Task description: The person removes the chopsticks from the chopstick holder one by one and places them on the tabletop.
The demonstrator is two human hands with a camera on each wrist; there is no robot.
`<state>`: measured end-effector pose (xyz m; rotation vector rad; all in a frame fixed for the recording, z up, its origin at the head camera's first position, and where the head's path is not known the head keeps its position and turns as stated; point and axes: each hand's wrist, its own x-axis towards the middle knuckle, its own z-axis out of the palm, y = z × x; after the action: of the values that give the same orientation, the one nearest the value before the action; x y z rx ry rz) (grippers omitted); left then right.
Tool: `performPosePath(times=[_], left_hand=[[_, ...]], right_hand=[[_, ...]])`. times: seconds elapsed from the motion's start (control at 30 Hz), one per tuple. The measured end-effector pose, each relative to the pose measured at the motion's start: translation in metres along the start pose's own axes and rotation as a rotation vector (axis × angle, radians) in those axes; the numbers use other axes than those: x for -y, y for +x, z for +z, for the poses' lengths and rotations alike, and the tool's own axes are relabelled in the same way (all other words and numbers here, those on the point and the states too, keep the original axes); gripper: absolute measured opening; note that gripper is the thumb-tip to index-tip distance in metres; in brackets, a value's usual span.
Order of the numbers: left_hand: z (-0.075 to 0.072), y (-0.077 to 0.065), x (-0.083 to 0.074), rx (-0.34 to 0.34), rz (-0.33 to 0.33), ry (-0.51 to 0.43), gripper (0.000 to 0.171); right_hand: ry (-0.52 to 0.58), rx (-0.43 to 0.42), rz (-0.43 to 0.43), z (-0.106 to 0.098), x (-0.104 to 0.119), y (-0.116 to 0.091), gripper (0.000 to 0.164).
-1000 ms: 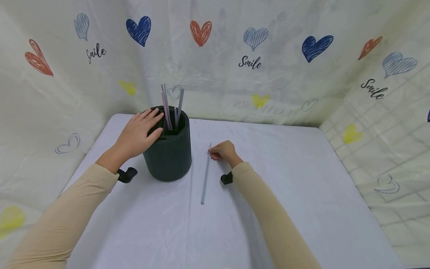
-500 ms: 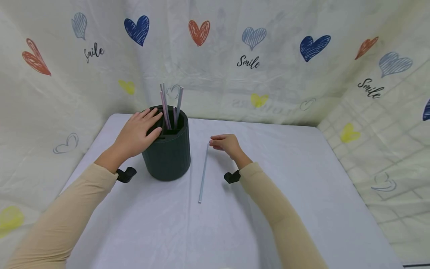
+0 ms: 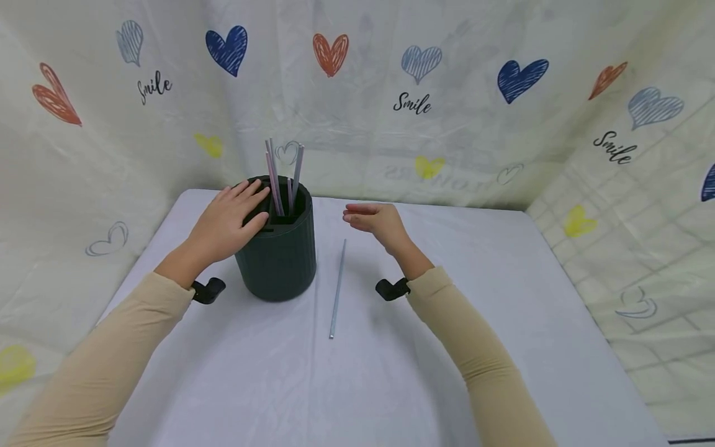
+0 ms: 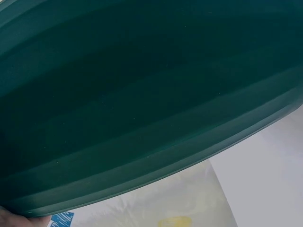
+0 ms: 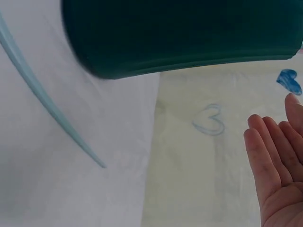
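Left hand (image 3: 226, 222) sitting on top of dark green holder (image 3: 276, 267), fingers splayed. Right hand (image 3: 381, 225) hovering, fingers relaxed, pale blue stick (image 3: 337, 288) nearby on counter (image 3: 503, 298).

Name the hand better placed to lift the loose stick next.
Probably the right hand: it is empty and near the stick, while the left hand rests on the green holder.
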<state>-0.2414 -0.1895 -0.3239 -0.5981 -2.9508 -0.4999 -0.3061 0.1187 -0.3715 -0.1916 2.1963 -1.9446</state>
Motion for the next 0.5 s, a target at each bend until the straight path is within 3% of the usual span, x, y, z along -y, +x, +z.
performPosePath(times=[0.23,0.5], left_hand=[[0.000,0.000,0.001,0.000,0.001,0.005,0.059],[0.000,0.000,0.001,-0.001,-0.002,0.001,0.059]], right_hand=[[0.031,0.048,-0.065,0.009,0.027,-0.008,0.038],[-0.043,0.080,-0.116,0.022,0.054,-0.016,0.041]])
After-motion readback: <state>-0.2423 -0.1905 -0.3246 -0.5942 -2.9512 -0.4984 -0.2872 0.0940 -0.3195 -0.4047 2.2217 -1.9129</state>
